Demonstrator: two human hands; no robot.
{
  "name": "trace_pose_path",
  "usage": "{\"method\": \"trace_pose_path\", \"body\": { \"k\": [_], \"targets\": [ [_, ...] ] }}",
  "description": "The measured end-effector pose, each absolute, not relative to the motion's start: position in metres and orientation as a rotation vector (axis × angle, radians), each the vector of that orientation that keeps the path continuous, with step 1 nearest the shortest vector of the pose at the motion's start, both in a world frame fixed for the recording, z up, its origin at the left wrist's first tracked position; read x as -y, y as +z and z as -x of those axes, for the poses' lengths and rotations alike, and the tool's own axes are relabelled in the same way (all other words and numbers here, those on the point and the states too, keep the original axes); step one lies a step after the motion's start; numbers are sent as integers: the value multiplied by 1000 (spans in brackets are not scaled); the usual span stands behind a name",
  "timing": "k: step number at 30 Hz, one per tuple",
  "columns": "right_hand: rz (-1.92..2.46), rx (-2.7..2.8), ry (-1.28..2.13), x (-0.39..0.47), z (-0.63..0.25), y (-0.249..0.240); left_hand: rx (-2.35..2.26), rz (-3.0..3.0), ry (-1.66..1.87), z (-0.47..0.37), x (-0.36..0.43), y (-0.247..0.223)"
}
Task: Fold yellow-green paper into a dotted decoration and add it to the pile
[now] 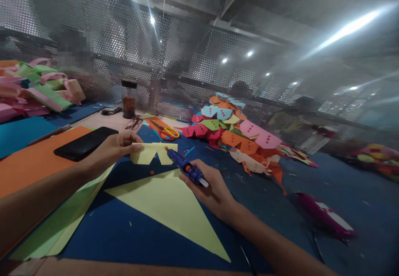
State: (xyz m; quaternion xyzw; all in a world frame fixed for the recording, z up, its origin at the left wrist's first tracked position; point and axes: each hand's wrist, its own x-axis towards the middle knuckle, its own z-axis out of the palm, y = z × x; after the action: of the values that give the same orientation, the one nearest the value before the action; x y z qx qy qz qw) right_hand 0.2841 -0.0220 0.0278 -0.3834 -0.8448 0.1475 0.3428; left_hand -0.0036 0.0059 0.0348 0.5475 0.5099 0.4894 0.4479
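From my remote seat I had the mesh wall (102,22) across the back, with blurred people beyond it, and the blue table (140,242) below. A heap of coloured paper cutouts (246,139) rose right of centre; folded paper boxes (40,89) crowded the far left. The orange sheet (31,159) lay at the left, partly under the phone (85,143). The yellow triangle (174,205) lay flat on the table, nearer me than both hands' work.

My right hand (215,184) had its fingers closed round the blue pen (187,166), whose tip pointed up and left. My left hand (126,143) had thumb and fingers pinched together on the left end of the yellow strip (141,155), held above the table with its notch downward. The pen's orange tip was at the strip's top edge, near its right end; I couldn't tell whether they touched.

Behind the strip stood the jar (128,101), and to its right lay the scissors (170,132). Smallest was an orange scrap (152,172), just beyond the triangle.
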Motion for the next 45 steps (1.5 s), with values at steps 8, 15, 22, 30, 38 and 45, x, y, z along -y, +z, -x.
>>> {"method": "trace_pose_path", "body": {
  "k": [8, 15, 22, 30, 38, 45],
  "targets": [
    [979, 2229, 361, 22, -284, 27, -1255, -1377, 1202, 3, -8, 34],
    [1004, 2220, 345, 20, -285, 24, -1257, -1377, 1212, 5, -8, 32],
    [998, 2220, 372, 21, -285, 27, -1246, -1360, 1208, 5, -8, 33],
    [1039, 2182, 382, 25, -285, 32, -1219, -1346, 1211, 6, -9, 32],
    [1050, 2168, 392, 24, -285, 31, -1202, -1346, 1214, 5, -8, 34],
    [1037, 2164, 415, 25, -284, 32, -1201, -1400, 1207, 7, -8, 32]
  ]
}}
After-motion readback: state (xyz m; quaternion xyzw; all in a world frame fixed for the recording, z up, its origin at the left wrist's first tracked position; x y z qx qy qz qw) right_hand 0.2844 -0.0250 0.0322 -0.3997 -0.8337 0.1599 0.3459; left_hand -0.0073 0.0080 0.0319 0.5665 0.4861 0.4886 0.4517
